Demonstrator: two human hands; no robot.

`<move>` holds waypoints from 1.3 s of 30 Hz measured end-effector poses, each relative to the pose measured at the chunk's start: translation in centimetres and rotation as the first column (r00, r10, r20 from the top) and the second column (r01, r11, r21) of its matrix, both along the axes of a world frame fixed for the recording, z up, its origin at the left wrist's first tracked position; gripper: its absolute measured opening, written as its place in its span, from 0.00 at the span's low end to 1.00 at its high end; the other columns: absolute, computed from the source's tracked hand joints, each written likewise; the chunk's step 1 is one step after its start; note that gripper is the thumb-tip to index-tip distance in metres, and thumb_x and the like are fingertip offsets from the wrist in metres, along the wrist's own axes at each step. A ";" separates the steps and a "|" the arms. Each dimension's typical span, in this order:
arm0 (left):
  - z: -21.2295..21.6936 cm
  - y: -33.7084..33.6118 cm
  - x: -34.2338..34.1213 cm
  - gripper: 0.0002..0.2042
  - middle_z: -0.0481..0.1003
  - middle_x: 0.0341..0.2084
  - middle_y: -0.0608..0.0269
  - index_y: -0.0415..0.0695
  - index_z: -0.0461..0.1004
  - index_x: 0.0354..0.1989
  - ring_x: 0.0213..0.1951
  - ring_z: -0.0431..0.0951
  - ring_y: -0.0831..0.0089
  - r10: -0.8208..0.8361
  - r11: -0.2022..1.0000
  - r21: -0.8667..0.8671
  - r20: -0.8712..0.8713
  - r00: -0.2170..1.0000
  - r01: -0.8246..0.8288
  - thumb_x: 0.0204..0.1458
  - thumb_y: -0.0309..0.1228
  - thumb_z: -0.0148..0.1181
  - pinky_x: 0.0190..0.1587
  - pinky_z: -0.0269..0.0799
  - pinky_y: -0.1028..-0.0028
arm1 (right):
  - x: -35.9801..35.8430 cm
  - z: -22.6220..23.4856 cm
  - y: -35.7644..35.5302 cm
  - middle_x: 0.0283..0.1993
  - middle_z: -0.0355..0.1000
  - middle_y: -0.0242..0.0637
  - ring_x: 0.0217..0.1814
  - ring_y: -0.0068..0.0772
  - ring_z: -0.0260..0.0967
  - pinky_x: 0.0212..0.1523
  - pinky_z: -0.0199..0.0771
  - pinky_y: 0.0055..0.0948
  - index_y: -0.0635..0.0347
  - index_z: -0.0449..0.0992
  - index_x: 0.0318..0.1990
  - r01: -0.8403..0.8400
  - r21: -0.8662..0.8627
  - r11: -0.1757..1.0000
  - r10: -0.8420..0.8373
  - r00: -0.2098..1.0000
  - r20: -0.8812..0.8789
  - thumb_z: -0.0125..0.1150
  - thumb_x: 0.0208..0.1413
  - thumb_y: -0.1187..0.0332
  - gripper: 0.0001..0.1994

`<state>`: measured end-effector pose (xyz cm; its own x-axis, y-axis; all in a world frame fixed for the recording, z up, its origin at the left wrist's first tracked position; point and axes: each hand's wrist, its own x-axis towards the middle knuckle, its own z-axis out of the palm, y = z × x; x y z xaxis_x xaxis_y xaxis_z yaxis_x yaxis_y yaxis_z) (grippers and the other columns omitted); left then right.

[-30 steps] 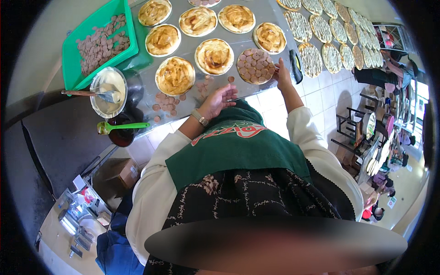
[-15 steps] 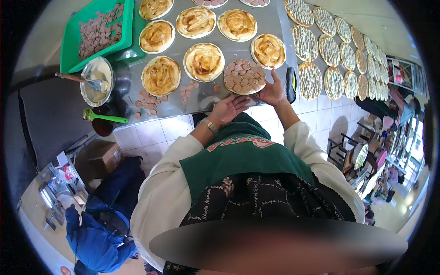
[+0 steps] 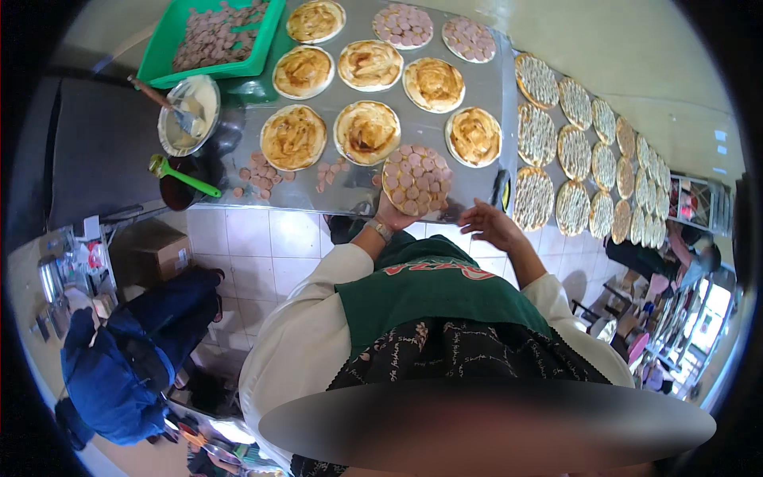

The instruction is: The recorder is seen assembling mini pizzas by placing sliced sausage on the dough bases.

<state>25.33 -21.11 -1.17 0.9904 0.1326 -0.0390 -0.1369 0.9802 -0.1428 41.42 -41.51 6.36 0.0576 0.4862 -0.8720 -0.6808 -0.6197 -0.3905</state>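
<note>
My left hand [image 3: 389, 213] is under the near edge of a round pizza topped with sausage slices [image 3: 417, 176], bearing it at the front edge of the metal table; most of its fingers are hidden beneath the base. To the right, apart from the pizza, my right hand [image 3: 491, 225] is open with nothing in it. Several sauce-spread pizza bases [image 3: 367, 132] lie beyond, one of them [image 3: 474, 137] just past my right hand. Loose sausage slices [image 3: 261, 172] are scattered on the table to the left.
At the far left stand a green tray [image 3: 268, 57] of sausage slices and a bowl [image 3: 208, 119] of pale sauce with a brush. A green-handled utensil [image 3: 195, 180] lies across a dark bowl. Striped pizzas [image 3: 532, 199] fill a surface on the right. A person in blue [image 3: 135, 358] is at lower left.
My left hand has gone under the sausage-topped pizza, which has come off the table toward me. My right hand has let go of its edge and drawn back. The view has shifted.
</note>
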 end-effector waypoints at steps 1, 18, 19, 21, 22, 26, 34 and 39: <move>1.5 0.7 -0.6 0.34 0.53 0.70 0.59 0.56 0.50 0.71 0.69 0.55 0.55 -0.025 0.992 0.118 -0.081 0.996 0.034 0.61 0.60 0.30 0.67 0.53 0.45 | 1.4 0.3 0.8 0.42 0.77 0.36 0.47 0.32 0.73 0.45 0.67 0.31 0.55 0.76 0.42 -0.001 0.076 0.997 -0.003 0.999 0.047 0.45 0.64 0.44 0.23; 7.7 20.7 -11.1 0.35 0.54 0.68 0.53 0.47 0.50 0.70 0.67 0.57 0.52 0.316 0.854 0.491 -0.226 0.921 -0.173 0.61 0.58 0.34 0.67 0.55 0.50 | 11.0 -4.6 49.0 0.52 0.72 0.40 0.51 0.31 0.68 0.45 0.72 0.31 0.60 0.69 0.56 -0.190 0.212 0.959 -0.030 0.673 0.739 0.47 0.63 0.43 0.29; 7.1 21.5 -11.4 0.36 0.54 0.68 0.53 0.47 0.50 0.70 0.67 0.57 0.51 0.288 0.917 0.320 -0.121 0.950 -0.237 0.60 0.59 0.34 0.67 0.55 0.50 | 11.3 -5.4 51.3 0.54 0.71 0.45 0.52 0.37 0.69 0.47 0.74 0.36 0.63 0.67 0.57 -0.194 0.165 0.967 -0.016 0.599 0.800 0.48 0.61 0.42 0.32; 7.1 22.9 -10.9 0.37 0.54 0.68 0.52 0.47 0.49 0.71 0.67 0.57 0.51 0.260 0.950 0.211 -0.118 0.958 -0.231 0.59 0.59 0.35 0.67 0.55 0.49 | 13.5 -8.3 54.9 0.55 0.70 0.50 0.53 0.44 0.71 0.48 0.75 0.40 0.67 0.66 0.58 -0.172 0.109 0.979 -0.004 0.517 0.856 0.49 0.59 0.40 0.35; 7.8 23.7 -9.7 0.37 0.54 0.68 0.52 0.47 0.49 0.71 0.67 0.57 0.51 0.231 0.957 0.202 -0.104 0.967 -0.207 0.59 0.59 0.35 0.67 0.55 0.49 | 16.1 -10.0 55.7 0.56 0.70 0.53 0.54 0.45 0.70 0.49 0.76 0.42 0.69 0.66 0.58 -0.101 0.029 0.994 0.005 0.313 0.950 0.48 0.59 0.39 0.37; 9.6 25.2 -9.0 0.36 0.51 0.70 0.55 0.51 0.46 0.72 0.68 0.56 0.55 0.176 0.933 0.355 -0.304 0.936 -0.060 0.61 0.60 0.32 0.67 0.56 0.50 | 15.9 -10.5 59.5 0.56 0.69 0.56 0.58 0.48 0.69 0.53 0.73 0.48 0.71 0.65 0.59 -0.099 0.006 0.995 0.056 0.602 0.796 0.44 0.59 0.36 0.40; 10.3 27.3 -8.3 0.29 0.57 0.66 0.54 0.46 0.52 0.69 0.67 0.58 0.54 0.183 0.964 0.244 -0.298 0.937 -0.110 0.64 0.50 0.35 0.67 0.57 0.51 | 11.4 -5.9 58.6 0.63 0.65 0.49 0.64 0.48 0.64 0.65 0.62 0.50 0.64 0.62 0.64 0.236 0.262 0.936 -0.257 0.965 0.049 0.41 0.55 0.29 0.45; 8.9 27.9 -8.3 0.29 0.57 0.67 0.54 0.46 0.52 0.69 0.67 0.58 0.54 0.219 0.965 0.186 -0.180 0.959 -0.185 0.64 0.49 0.35 0.67 0.57 0.51 | 9.9 -6.0 58.3 0.67 0.60 0.50 0.69 0.50 0.58 0.68 0.55 0.52 0.63 0.60 0.66 0.299 0.349 0.888 -0.248 0.951 -0.182 0.39 0.55 0.27 0.47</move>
<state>17.02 6.82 7.77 0.9169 0.3504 -0.1914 -0.3435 0.9366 0.0689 51.28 16.83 0.40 0.1344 0.7545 -0.6424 -0.8622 -0.2304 -0.4511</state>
